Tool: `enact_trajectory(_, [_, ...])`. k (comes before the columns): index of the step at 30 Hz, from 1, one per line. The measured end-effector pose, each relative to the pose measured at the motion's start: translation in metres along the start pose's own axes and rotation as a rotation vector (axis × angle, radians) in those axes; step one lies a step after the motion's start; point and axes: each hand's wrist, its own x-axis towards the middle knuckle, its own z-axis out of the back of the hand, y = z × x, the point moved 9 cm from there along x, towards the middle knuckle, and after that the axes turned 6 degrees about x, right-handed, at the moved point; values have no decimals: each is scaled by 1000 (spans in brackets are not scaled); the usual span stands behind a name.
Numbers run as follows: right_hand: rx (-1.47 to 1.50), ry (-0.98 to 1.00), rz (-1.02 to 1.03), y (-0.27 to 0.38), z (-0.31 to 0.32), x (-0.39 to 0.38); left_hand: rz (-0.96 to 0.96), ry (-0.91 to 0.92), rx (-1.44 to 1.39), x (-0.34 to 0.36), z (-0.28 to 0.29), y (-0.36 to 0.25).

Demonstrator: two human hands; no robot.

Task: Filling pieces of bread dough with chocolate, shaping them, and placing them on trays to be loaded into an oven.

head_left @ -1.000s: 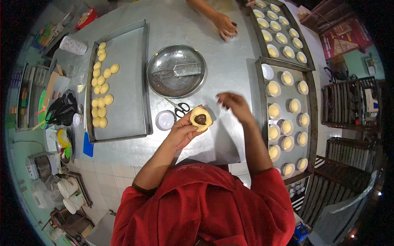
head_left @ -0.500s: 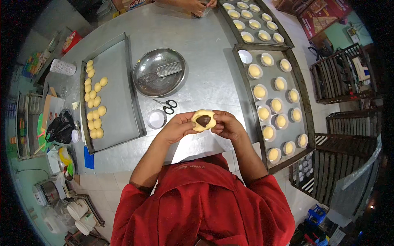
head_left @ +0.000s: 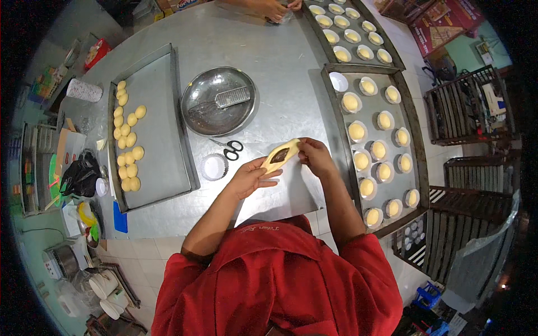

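left hand (head_left: 249, 178), right hand (head_left: 315, 157): pinching filled dough (head_left: 279, 155) | scissors (head_left: 229, 148) between left hand and bowl (head_left: 214, 81) | paper cup (head_left: 213, 167) nearby

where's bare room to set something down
Widest: the grey metal table between the round dark metal pan and the rectangular metal trays of white paper cups. Also the long metal tray, right of its yellow dough balls. Crowded: the cup trays; beside the left hand, black-handled scissors and a fluted white cup.

We count on the table (head_left: 274, 61): three trays (head_left: 159, 78). Left tray (head_left: 159, 129): eighteen dough balls (head_left: 140, 111). Near right tray (head_left: 367, 108): fourteen dough-holding paper cups (head_left: 385, 121), one empty cup (head_left: 338, 82). We also log one filled dough piece (head_left: 279, 154), hand-held; one bowl (head_left: 224, 123), one grater (head_left: 232, 97), one pair of scissors (head_left: 232, 149).
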Motion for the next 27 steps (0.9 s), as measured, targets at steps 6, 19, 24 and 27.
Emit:
enact_trajectory(6, [-1495, 64, 1133, 42, -130, -82, -105, 77, -315, 12, -4, -10])
enact_trajectory(19, [-1013, -163, 1078, 32, -87, -51, -328, -549, 922, 2, 16, -40])
enact_trajectory(24, [-1101, -115, 992, 18, -87, -32, -752, -739, 1530, -19, -4, -70])
enact_trajectory(27, [-1297, -32, 1067, 15, -102, -30, -902, -718, 1542, -25, -2, -68])
